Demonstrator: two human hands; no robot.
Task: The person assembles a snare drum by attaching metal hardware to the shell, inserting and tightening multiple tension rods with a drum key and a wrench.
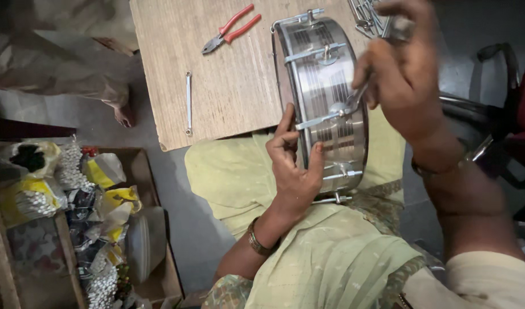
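Note:
A shiny metal drum shell [325,86] stands on edge, resting against my lap and the edge of a wooden board [234,86]. Metal tension rods and lugs run across its side. My left hand [294,163] grips the shell's lower rim, thumb and fingers around the edge. My right hand [400,74] is above the shell and holds a slim metal tool [357,97] whose tip meets a lug on the shell's side.
Red-handled pliers [231,28] and a thin metal spanner [189,103] lie on the board. Loose metal rods [365,14] sit at its far right. A box [142,171] at lower left holds bags of small metal parts. Another person's foot [122,111] is at left.

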